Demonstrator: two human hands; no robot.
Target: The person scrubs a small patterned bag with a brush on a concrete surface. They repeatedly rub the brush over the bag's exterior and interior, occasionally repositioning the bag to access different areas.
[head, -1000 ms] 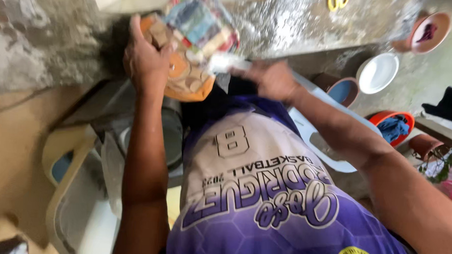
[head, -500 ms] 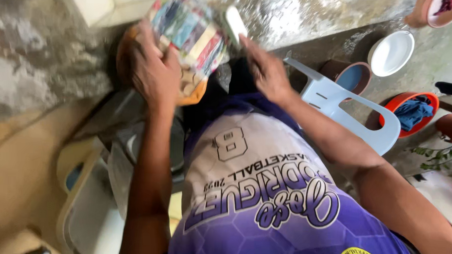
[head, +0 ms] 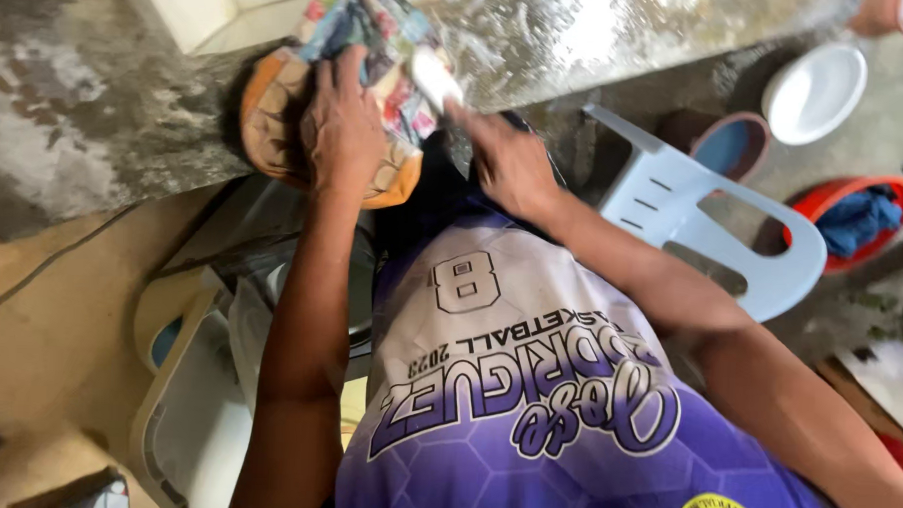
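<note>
- Now the left hand (head: 341, 120) lies flat, fingers spread, on a patchwork cloth (head: 374, 41) bunched at the near edge of the wet concrete surface (head: 96, 121), pinning it down rather than grasping it.
- Under the cloth sits an orange-rimmed pad or piece of fabric (head: 276, 118) that hangs a little over the surface edge; what it is exactly cannot be told.
- The right hand (head: 510, 161) is closed around a small white block (head: 436, 78), probably soap or a brush, whose far end touches the right side of the cloth.
- Compared with a second ago, the left hand has come down from gripping the cloth's left edge to pressing on its middle, and the white block has gone from off to the right of the cloth, up to its far right corner, and now down against it.
- That shift reads as the cloth settled and held for rubbing; the scrubbing looks to be under way, though this is only a judgement.
- To the right, well apart, stand a pale plastic chair (head: 713, 223), a white basin (head: 815, 91), a blue-lined bowl (head: 731, 144) and a red tub (head: 853, 218) with blue fabric inside.
- At lower left, a cream plastic container (head: 181, 415) rests on the floor near the person's purple jersey (head: 526, 407).
</note>
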